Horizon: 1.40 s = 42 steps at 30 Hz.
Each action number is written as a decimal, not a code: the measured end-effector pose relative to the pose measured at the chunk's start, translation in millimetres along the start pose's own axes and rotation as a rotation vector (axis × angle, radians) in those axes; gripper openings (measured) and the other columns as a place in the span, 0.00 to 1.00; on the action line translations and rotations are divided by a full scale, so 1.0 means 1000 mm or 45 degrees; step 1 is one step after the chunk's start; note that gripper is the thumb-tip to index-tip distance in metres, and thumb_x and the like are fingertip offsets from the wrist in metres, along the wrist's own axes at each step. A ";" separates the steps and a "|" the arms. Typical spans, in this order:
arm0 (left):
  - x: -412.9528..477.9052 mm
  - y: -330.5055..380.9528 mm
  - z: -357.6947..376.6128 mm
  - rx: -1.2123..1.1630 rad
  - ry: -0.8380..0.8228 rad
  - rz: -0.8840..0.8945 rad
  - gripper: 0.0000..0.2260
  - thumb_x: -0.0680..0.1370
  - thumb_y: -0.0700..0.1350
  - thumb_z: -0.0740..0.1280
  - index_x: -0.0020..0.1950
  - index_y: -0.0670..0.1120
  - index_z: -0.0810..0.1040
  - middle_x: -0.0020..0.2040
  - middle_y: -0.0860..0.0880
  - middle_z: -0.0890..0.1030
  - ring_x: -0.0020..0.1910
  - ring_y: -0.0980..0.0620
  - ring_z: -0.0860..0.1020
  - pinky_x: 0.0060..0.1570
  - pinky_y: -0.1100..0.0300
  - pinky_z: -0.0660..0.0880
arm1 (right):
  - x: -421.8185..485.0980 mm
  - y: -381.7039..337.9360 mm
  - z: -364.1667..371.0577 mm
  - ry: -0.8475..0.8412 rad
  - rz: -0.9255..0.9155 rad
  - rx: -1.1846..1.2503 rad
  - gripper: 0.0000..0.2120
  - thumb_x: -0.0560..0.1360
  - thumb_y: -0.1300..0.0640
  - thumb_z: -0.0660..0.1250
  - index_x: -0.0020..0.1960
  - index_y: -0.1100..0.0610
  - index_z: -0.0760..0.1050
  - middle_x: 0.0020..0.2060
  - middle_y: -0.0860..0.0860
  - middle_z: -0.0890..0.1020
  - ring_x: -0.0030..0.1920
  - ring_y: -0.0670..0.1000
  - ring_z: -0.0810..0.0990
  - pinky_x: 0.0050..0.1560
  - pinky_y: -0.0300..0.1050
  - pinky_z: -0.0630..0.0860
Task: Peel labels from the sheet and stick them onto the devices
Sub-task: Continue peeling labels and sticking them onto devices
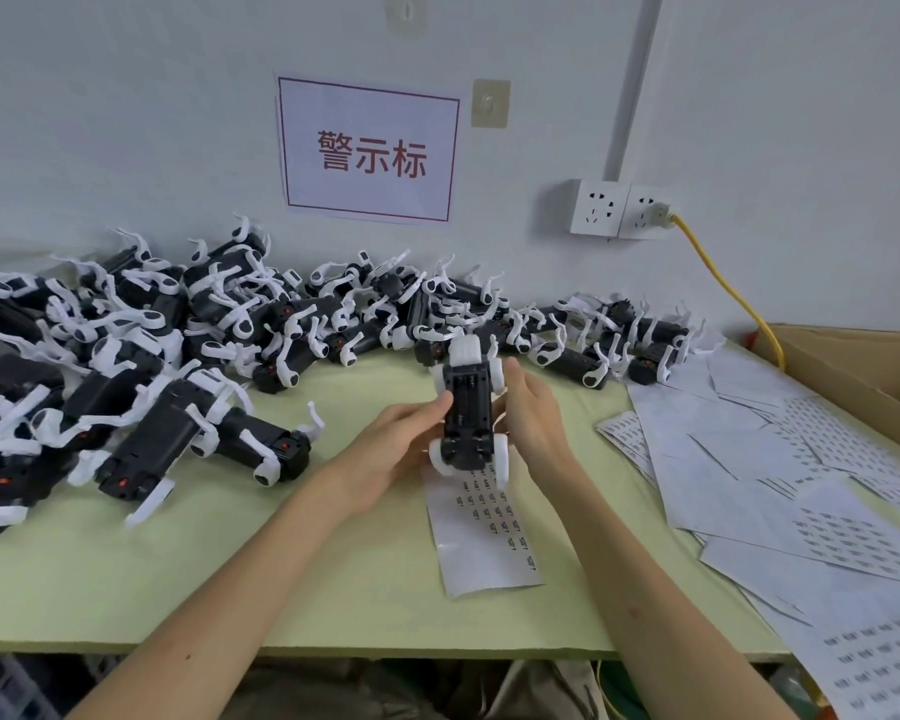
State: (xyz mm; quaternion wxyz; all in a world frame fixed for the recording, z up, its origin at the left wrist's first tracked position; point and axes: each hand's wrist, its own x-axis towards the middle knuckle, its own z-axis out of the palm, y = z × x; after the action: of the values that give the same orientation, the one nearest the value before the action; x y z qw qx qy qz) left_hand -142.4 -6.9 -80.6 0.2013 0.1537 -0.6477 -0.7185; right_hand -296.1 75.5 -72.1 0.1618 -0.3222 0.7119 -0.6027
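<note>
I hold one black device with white wheels and legs (467, 415) upright above the table, underside toward me. My left hand (393, 449) grips its left side, thumb on the black body. My right hand (533, 415) holds its right side, fingers along the edge. Just below the device lies a label sheet (481, 537) with rows of small dark labels on its upper part. A big heap of the same black-and-white devices (219, 324) covers the table's left and back.
The green table (292, 579) ends at a near edge. Several loose label sheets (780, 459) are spread on the right. A cardboard box (863, 366) stands at far right. A wall socket (619, 207) with a yellow cable (723, 283) is behind.
</note>
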 end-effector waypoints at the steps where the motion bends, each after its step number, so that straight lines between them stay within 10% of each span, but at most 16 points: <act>1: 0.000 0.001 -0.001 -0.009 0.039 0.023 0.21 0.77 0.58 0.67 0.58 0.43 0.85 0.57 0.41 0.85 0.55 0.45 0.84 0.59 0.51 0.76 | -0.001 0.000 0.000 -0.002 -0.018 -0.001 0.19 0.86 0.45 0.54 0.56 0.58 0.77 0.38 0.55 0.82 0.36 0.51 0.78 0.35 0.43 0.73; 9: 0.006 -0.004 -0.009 0.116 0.307 0.189 0.11 0.82 0.47 0.67 0.63 0.53 0.83 0.42 0.52 0.81 0.38 0.55 0.77 0.42 0.64 0.75 | -0.008 -0.012 0.001 -0.326 -0.248 0.201 0.13 0.82 0.54 0.66 0.66 0.53 0.75 0.56 0.54 0.81 0.48 0.48 0.82 0.42 0.35 0.78; 15: 0.007 -0.005 -0.010 0.082 0.328 0.173 0.10 0.81 0.48 0.69 0.60 0.54 0.85 0.41 0.54 0.82 0.35 0.56 0.78 0.43 0.62 0.73 | -0.009 -0.012 -0.002 -0.432 -0.301 0.148 0.21 0.79 0.58 0.71 0.71 0.51 0.73 0.62 0.54 0.78 0.53 0.57 0.83 0.49 0.49 0.84; 25: 0.005 -0.006 -0.002 0.311 0.236 0.298 0.13 0.80 0.40 0.71 0.59 0.56 0.83 0.38 0.52 0.85 0.33 0.58 0.79 0.38 0.68 0.75 | -0.011 -0.010 0.002 -0.177 -0.238 0.200 0.15 0.78 0.47 0.72 0.43 0.56 0.73 0.39 0.51 0.79 0.40 0.48 0.76 0.43 0.41 0.71; 34: 0.003 -0.001 -0.009 0.007 0.139 0.156 0.20 0.70 0.49 0.74 0.63 0.53 0.84 0.50 0.50 0.86 0.42 0.55 0.80 0.45 0.63 0.77 | -0.005 -0.011 -0.009 -0.542 -0.002 0.555 0.11 0.79 0.49 0.69 0.42 0.51 0.72 0.41 0.49 0.81 0.41 0.50 0.79 0.44 0.46 0.71; 42: 0.004 -0.001 -0.009 -0.034 0.135 -0.001 0.18 0.72 0.50 0.73 0.53 0.37 0.83 0.39 0.45 0.81 0.37 0.49 0.77 0.35 0.64 0.73 | -0.008 -0.012 -0.004 -0.465 -0.089 0.406 0.04 0.81 0.60 0.67 0.50 0.54 0.80 0.48 0.52 0.84 0.45 0.49 0.83 0.43 0.39 0.77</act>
State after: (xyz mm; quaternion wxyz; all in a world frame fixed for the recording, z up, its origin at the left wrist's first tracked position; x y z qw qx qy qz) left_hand -141.7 -16.1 -82.9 0.2371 0.1892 -0.6264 -0.7180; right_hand -289.4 83.4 -60.7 0.3157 -0.4205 0.5552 -0.6444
